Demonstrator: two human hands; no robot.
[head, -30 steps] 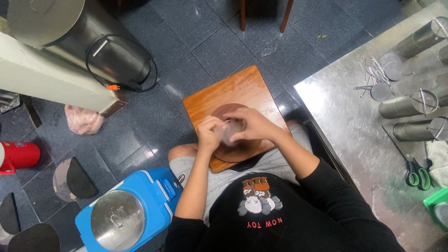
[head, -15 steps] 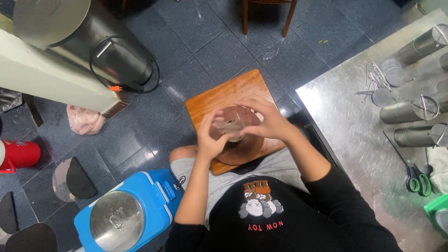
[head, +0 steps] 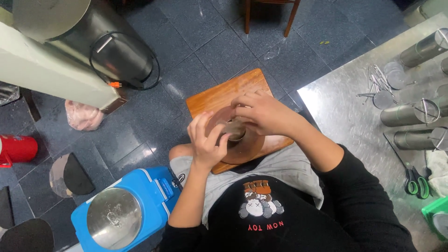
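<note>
A wooden board (head: 219, 95) rests on my lap. On it lies a round brown disc (head: 249, 150), with a small metal cup (head: 236, 132) at its middle. My left hand (head: 205, 142) curls over the disc's left side, thumb against the cup. From the right, my right hand (head: 262, 112) covers the top of the cup and its fingertips pinch the rim. The hands hide most of the cup and the upper part of the disc.
A steel table (head: 345, 116) on the right carries metal cylinders (head: 407, 113), round lids, thin rods and green-handled scissors (head: 416, 183). A blue cooler (head: 154, 196) with a metal lid stands at lower left. A large steel pot (head: 119, 51), a red container (head: 17, 149) and chair legs (head: 291, 16) stand on the tiled floor.
My hands have come down closer to the board and shifted around the piece. The small metal cup now shows between them, where before a round brownish shape showed.
</note>
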